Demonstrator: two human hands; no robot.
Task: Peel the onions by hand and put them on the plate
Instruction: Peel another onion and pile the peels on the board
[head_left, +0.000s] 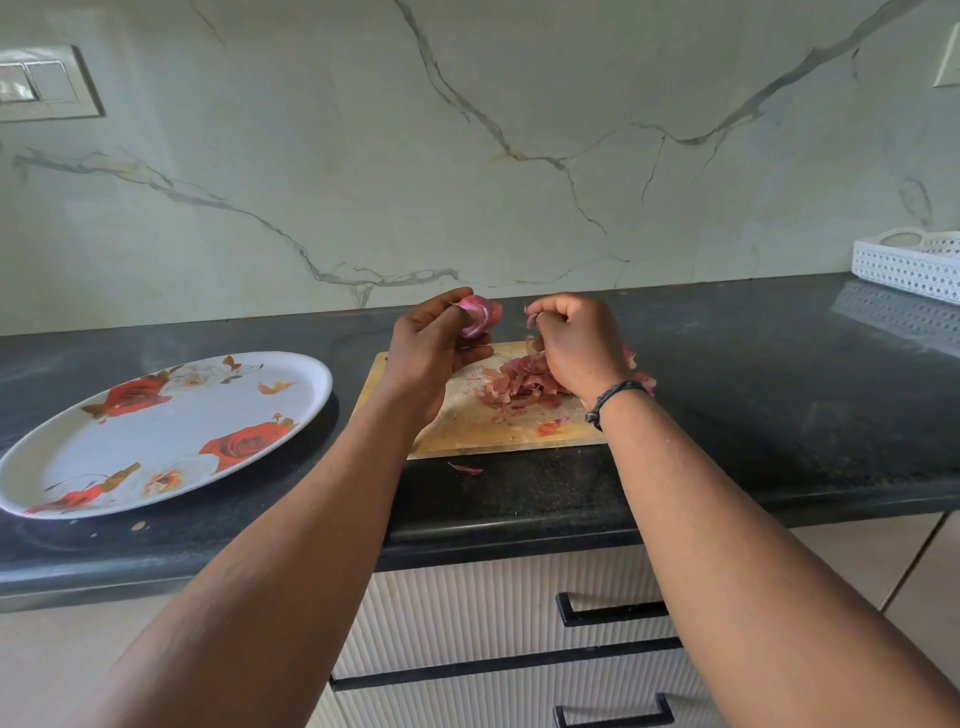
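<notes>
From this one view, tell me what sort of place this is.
Most likely a home kitchen: a dark stone counter against a marble-look wall, drawers beneath, and a wooden chopping board heaped with onion peels.

The surface (727, 364) is showing as dark polished stone, glossy enough to be mirroring the white perforated plastic basket (909, 265). The cutting board (467, 431) is looking like pale matt wood, scuffed. The peels (519, 387) are lying papery and dry. The plate (291, 410) is gleaming smooth, with printed roses.
</notes>
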